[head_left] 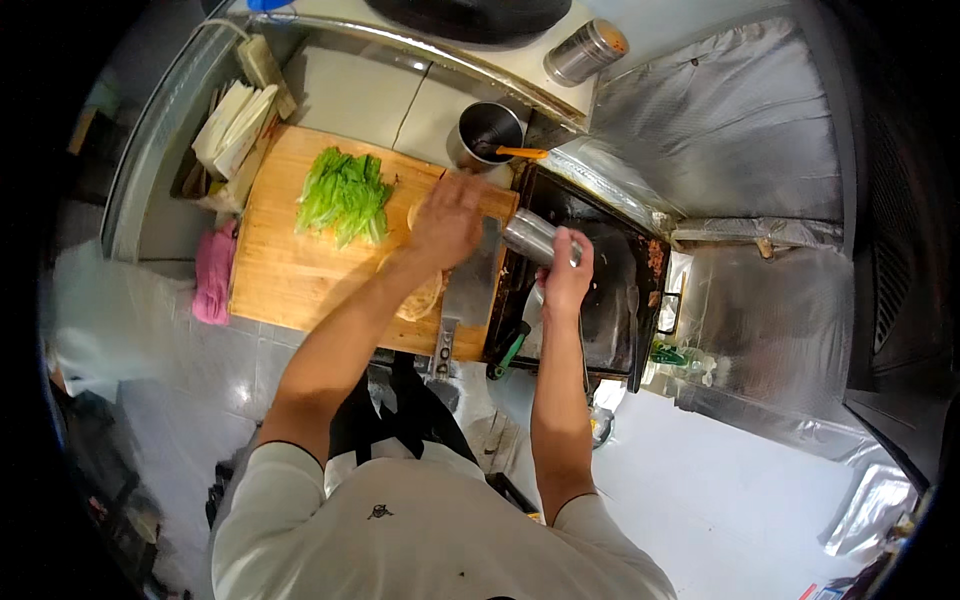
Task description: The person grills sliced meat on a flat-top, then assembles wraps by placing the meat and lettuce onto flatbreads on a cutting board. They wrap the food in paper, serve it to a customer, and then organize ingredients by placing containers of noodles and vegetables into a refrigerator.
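A silver, cylindrical metal canister [533, 238] is held tilted above the left part of a black, raised-rim metal griddle [603, 300], near the adjoining wooden board. It is clasped by the right hand [566, 266], the fingers curled around its near end; its contents cannot be seen. For a clean job, the grip is best kept firm and the tilt small, so that nothing is spilled by accident, and the wrist is best held clear of a griddle that should be treated as hot.

The left hand [447, 222] is caught in a blur over the board's right side, by a round, pale flatbread [412, 214] that is partly hidden; whether anything is grasped by its fingers cannot be told. A second round, golden flatbread [424, 301] is partly covered by the left forearm. Care is advised here, since a broad, grey steel cleaver [470, 280] is laid just beside both.

Farther left, shredded green lettuce [345, 197] is heaped on the pale, rectangular wooden board [268, 270]. Beyond the board, a round steel cup [490, 125] is set with an orange-handled utensil [522, 152] inside.
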A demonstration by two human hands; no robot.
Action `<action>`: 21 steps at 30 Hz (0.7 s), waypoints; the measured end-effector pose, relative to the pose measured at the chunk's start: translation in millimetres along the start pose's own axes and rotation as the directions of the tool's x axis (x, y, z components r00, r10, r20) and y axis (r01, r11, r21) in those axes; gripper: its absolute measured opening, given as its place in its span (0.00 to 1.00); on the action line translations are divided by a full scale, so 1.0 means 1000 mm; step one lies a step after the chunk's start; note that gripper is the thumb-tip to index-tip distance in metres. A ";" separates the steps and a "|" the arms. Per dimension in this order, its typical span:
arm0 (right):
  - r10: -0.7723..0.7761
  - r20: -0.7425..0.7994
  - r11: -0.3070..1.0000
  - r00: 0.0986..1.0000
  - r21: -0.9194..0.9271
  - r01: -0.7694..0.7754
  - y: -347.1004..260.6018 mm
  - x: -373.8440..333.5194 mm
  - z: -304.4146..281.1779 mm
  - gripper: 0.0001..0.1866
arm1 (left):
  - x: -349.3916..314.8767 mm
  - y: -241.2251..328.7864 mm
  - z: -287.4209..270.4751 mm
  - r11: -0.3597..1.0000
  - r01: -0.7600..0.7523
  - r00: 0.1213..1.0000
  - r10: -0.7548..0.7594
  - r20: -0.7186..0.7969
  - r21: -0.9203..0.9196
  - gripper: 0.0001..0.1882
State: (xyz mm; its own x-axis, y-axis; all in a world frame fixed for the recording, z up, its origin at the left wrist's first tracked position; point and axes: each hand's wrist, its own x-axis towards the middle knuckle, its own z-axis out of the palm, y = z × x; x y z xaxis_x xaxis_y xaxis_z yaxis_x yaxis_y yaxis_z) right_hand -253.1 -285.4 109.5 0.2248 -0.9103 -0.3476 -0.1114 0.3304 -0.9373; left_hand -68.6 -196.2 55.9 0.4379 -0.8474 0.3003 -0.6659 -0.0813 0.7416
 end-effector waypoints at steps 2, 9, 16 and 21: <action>-0.122 -0.086 0.946 0.989 -0.311 0.090 -0.008 -0.001 0.012 0.26 | 0.003 -0.023 0.001 0.980 0.075 0.995 -0.063 -0.072 0.185 0.33; -0.474 0.197 0.752 0.858 -0.415 0.511 0.000 0.003 0.039 0.33 | -0.008 -0.048 -0.044 0.971 0.224 0.969 -0.231 -0.087 -0.078 0.21; -0.331 0.102 0.901 0.938 -0.262 0.346 0.006 0.021 0.047 0.30 | -0.009 -0.042 -0.054 0.942 0.330 0.944 -0.331 -0.003 -0.062 0.23; -0.068 0.061 0.995 0.996 -0.070 0.072 0.003 0.021 0.046 0.30 | -0.009 -0.038 -0.051 0.936 0.349 0.937 -0.348 0.012 -0.041 0.22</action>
State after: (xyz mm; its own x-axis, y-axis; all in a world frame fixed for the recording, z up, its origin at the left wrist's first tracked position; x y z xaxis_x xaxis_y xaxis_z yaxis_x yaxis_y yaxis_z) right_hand -203.7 -292.0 98.0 0.2904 -0.9136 -0.2845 -0.1629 0.2458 -0.9555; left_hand -16.0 -158.6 55.8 0.6353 -0.7721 0.0160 -0.4459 -0.3499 0.8238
